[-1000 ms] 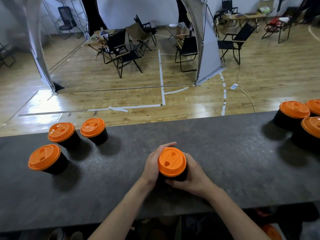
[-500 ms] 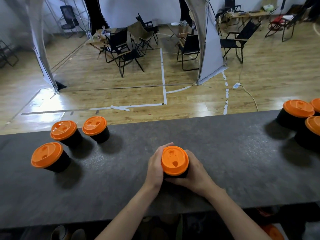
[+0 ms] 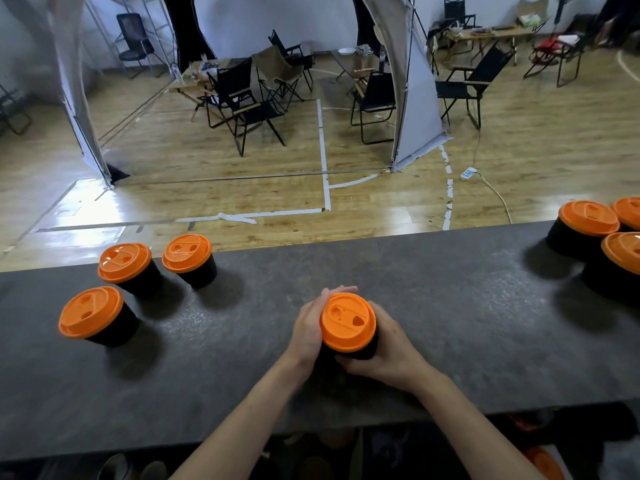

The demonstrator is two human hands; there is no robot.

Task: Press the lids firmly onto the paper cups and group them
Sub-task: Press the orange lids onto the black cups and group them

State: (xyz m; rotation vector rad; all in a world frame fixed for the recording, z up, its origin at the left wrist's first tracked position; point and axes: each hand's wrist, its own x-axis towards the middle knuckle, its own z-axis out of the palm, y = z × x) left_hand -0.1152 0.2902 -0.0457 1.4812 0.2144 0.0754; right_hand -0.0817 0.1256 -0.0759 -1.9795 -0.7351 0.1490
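A black paper cup with an orange lid point(image 3: 347, 322) stands in the middle of the dark grey counter point(image 3: 450, 306). My left hand point(image 3: 308, 327) wraps its left side, fingertips showing behind the lid. My right hand point(image 3: 388, 351) grips its right and front wall. Three lidded cups stand at the left: one nearest me point(image 3: 90, 311), one behind it point(image 3: 124, 262) and one to the right of that point(image 3: 187, 252). Three more lidded cups sit at the right edge: a far one point(image 3: 588, 218), one partly cut off point(image 3: 628, 211) and a nearer one point(image 3: 623, 252).
The counter's far edge drops to a wooden floor with folding chairs point(image 3: 249, 98) and tent poles. Its near edge runs below my forearms. Bare counter lies between the middle cup and each group.
Both hands keep hold of the middle cup, and the lid has turned a little between them. The view has shifted slightly; the other cups stay where they were.
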